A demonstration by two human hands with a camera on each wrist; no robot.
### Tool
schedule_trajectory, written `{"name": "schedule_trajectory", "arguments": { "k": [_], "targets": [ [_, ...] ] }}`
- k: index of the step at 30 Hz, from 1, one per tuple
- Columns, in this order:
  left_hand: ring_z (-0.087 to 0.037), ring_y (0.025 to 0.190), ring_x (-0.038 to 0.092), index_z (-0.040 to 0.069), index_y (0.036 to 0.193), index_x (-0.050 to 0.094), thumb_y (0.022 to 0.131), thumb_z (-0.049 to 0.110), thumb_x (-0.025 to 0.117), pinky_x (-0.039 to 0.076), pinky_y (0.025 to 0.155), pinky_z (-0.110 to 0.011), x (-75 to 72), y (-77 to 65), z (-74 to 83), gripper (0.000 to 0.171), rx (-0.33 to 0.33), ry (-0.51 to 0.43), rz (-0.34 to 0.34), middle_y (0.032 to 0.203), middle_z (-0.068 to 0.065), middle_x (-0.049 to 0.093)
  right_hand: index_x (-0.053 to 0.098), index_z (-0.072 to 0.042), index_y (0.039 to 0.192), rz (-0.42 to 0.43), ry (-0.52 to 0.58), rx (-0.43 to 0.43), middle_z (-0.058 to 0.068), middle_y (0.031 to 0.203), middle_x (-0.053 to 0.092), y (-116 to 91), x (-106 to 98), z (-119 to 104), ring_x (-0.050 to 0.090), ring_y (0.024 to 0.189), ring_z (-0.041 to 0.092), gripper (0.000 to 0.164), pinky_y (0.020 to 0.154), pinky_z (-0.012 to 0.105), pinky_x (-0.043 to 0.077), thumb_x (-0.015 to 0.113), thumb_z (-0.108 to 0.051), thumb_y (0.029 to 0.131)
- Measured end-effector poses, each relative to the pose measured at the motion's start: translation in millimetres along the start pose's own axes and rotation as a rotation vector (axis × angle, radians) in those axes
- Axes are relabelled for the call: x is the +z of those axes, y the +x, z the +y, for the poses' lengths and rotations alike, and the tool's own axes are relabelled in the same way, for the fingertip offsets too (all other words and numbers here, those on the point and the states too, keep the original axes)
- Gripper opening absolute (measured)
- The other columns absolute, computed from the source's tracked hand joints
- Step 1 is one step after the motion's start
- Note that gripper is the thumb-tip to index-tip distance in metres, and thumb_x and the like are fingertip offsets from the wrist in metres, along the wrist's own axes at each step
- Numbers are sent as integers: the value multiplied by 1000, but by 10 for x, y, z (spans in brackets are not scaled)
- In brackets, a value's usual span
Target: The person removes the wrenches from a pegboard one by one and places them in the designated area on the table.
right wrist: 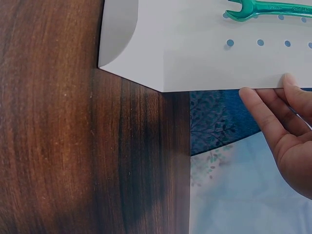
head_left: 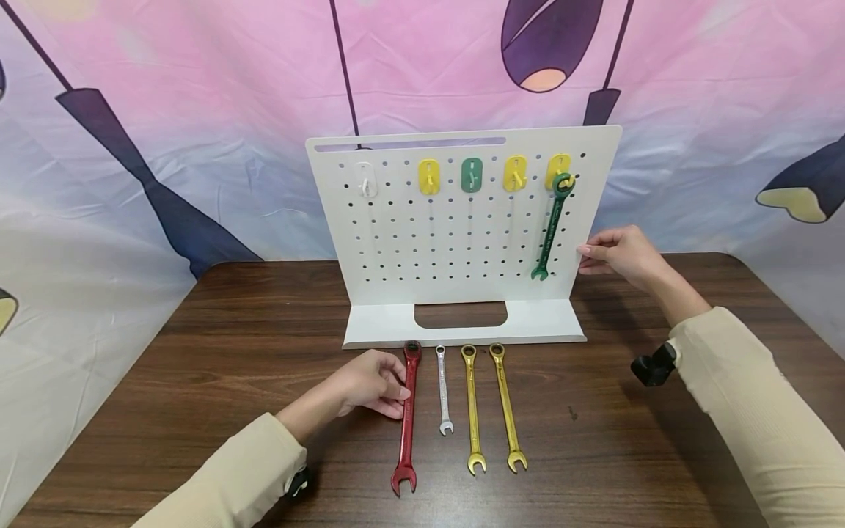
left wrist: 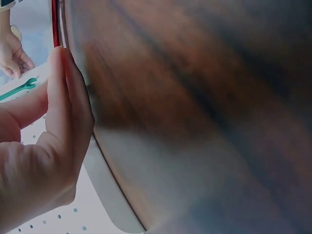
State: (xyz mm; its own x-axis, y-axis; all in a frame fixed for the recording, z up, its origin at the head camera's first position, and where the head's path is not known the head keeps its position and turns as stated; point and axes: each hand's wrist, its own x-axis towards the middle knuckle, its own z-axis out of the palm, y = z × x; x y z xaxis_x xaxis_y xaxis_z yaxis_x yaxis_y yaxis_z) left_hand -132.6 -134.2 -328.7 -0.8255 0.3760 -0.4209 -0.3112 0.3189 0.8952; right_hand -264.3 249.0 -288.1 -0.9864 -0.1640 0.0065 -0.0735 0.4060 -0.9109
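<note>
My left hand [head_left: 372,385] pinches the shaft of a red combination wrench [head_left: 408,422] on the table; in the left wrist view only a thin red strip of the wrench [left wrist: 55,22] shows at the fingertips. To its right lie a small silver wrench [head_left: 443,389] and two gold wrenches, one in the middle [head_left: 472,411] and one at the right [head_left: 506,411]. My right hand [head_left: 620,253] grips the right edge of a white pegboard [head_left: 396,249], thumb in front and fingers behind. A green wrench [head_left: 549,235] hangs from the board's rightmost yellow hook [head_left: 557,167].
Further hooks line the board: a white one [head_left: 366,180], a yellow one [head_left: 429,177], a green one [head_left: 472,175] and another yellow one [head_left: 515,174]. The board's base [head_left: 544,319] stands on the dark wooden table [head_left: 264,323], before a patterned cloth [head_left: 231,110].
</note>
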Motion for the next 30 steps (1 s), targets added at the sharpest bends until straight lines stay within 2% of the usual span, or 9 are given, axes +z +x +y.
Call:
{"name": "schedule_trajectory", "arguments": {
  "k": [8, 17, 30],
  "targets": [
    [-15, 53, 57, -11, 89, 49, 82, -16, 54, 59, 60, -34, 16, 5, -17, 10, -17, 20, 25, 65, -10, 54, 53, 18, 107, -2, -24, 9, 11, 85, 64, -8, -1, -4, 66, 78, 27, 31, 79, 42, 55, 54, -9, 92],
    [-16, 52, 58, -11, 89, 49, 83, -15, 55, 59, 59, -34, 23, 12, -4, 10, -39, 17, 47, 66, -12, 54, 52, 19, 107, 2, -2, 12, 11, 83, 63, -10, 3, -11, 65, 77, 26, 29, 76, 39, 57, 53, -6, 92],
    [-19, 50, 58, -9, 84, 47, 82, -16, 54, 59, 56, -34, 42, -10, 17, 10, -75, 15, 86, 61, -13, 52, 53, 20, 105, -5, 22, 12, 10, 82, 63, -6, 2, -14, 65, 74, 23, 30, 78, 42, 56, 54, -7, 91]
  ]
}}
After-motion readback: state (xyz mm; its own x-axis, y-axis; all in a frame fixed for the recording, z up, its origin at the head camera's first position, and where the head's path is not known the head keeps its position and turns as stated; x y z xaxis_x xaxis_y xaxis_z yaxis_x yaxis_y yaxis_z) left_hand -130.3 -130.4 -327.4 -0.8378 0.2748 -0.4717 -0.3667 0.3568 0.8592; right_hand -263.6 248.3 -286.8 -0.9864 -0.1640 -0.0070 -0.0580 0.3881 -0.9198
